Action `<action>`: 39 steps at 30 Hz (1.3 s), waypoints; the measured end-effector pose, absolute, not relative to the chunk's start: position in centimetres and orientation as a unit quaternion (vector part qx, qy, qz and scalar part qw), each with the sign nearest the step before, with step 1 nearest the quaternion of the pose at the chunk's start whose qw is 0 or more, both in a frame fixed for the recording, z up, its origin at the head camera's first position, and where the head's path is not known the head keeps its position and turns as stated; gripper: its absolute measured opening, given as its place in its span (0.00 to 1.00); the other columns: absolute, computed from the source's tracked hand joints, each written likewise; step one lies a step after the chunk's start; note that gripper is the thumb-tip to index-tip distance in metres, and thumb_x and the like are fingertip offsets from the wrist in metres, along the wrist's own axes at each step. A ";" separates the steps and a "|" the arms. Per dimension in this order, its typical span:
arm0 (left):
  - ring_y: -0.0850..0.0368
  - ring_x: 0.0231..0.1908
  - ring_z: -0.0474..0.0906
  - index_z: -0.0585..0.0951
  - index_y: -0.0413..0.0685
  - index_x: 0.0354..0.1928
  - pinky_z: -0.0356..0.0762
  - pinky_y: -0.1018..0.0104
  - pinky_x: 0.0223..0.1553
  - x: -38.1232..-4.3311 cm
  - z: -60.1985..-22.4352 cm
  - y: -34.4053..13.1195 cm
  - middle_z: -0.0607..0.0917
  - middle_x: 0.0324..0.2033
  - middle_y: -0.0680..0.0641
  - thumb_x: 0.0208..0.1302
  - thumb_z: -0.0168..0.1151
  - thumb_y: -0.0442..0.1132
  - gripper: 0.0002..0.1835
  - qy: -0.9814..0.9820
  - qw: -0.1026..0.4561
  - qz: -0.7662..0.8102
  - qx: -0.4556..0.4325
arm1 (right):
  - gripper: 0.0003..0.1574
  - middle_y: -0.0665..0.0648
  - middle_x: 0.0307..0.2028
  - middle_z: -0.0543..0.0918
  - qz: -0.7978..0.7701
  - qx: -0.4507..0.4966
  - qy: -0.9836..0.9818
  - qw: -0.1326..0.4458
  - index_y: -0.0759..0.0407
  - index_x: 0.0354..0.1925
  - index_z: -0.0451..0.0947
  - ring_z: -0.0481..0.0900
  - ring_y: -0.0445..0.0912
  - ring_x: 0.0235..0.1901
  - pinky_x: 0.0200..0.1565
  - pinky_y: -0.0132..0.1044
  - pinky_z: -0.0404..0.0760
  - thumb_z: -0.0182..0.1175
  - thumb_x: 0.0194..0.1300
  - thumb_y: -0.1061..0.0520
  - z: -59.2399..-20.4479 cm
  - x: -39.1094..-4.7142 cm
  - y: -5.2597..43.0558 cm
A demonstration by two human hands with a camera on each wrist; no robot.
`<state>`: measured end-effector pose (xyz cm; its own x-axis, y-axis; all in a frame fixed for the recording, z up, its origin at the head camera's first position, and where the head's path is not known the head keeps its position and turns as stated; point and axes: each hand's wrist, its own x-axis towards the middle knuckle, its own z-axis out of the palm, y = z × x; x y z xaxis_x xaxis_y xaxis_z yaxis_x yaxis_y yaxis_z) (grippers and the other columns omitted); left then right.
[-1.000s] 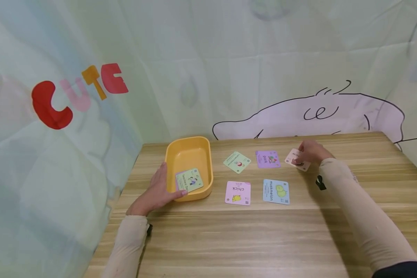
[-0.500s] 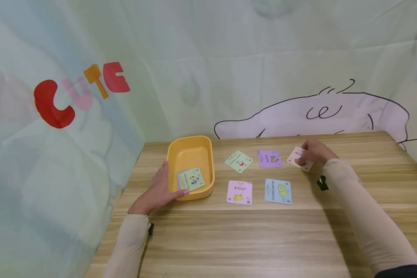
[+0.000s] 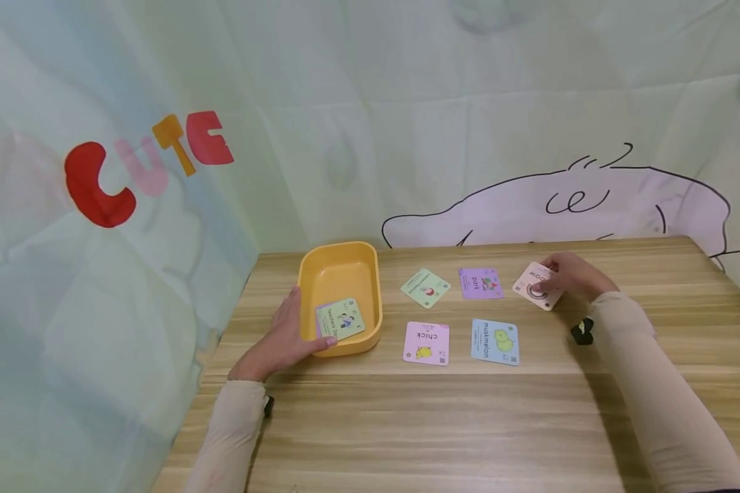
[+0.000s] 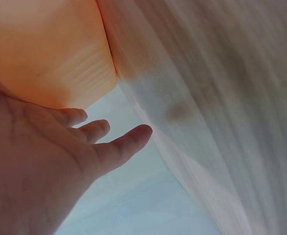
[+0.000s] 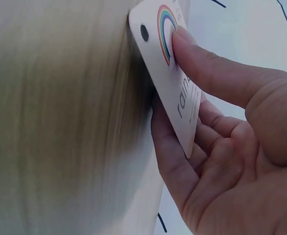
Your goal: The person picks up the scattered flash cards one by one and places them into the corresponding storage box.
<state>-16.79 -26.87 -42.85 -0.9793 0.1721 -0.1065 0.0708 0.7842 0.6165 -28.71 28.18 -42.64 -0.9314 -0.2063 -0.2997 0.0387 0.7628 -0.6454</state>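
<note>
My right hand (image 3: 576,275) pinches a pale pink rainbow flash card (image 3: 535,286) at the back right, its thumb on the printed face. In the right wrist view the fingers of that hand (image 5: 222,142) lie behind the card (image 5: 185,115), which is tilted, one corner close to the tabletop. My left hand (image 3: 281,339) rests along the left side of a yellow tray (image 3: 375,287), thumb at the near rim. Its fingers extend, spread, beside the tray wall in the left wrist view. Inside the tray, a green "Teachers Day" card (image 3: 340,319) overlaps a purple one.
Right of the tray on the wooden table (image 3: 419,424) lie a green card (image 3: 426,287), a purple park card (image 3: 481,283), a pink chick card (image 3: 426,344) and a blue muskmelon card (image 3: 495,342). A printed curtain (image 3: 321,123) hangs behind and left.
The rainbow card has turned slightly and shifted a little right in my right hand, showing more of its picture. My left hand stays at the tray. The head view has drifted slightly.
</note>
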 end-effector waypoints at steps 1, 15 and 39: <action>0.37 0.78 0.35 0.32 0.42 0.80 0.39 0.34 0.75 -16.8 -42.8 -26.9 0.35 0.80 0.38 0.54 0.72 0.67 0.72 0.941 0.080 0.322 0.063 | 0.30 0.66 0.48 0.80 -0.343 -0.050 0.921 0.179 0.73 0.56 0.73 0.75 0.55 0.45 0.49 0.44 0.72 0.70 0.64 0.56 -42.6 -28.6 28.2; 0.39 0.79 0.34 0.33 0.44 0.80 0.37 0.34 0.75 -16.9 -42.9 -26.9 0.36 0.80 0.38 0.54 0.72 0.66 0.71 0.940 0.077 0.324 0.070 | 0.32 0.62 0.44 0.83 -0.416 -0.071 0.889 0.178 0.78 0.62 0.67 0.79 0.41 0.37 0.38 0.31 0.80 0.64 0.70 0.59 -42.8 -28.3 28.6; 0.37 0.79 0.33 0.31 0.40 0.80 0.37 0.36 0.75 -16.8 -43.2 -27.2 0.35 0.80 0.36 0.54 0.71 0.67 0.72 0.941 0.069 0.323 0.081 | 0.37 0.57 0.44 0.81 -0.471 -0.035 0.860 0.194 0.77 0.70 0.57 0.82 0.39 0.36 0.41 0.35 0.85 0.57 0.76 0.54 -41.9 -27.6 28.1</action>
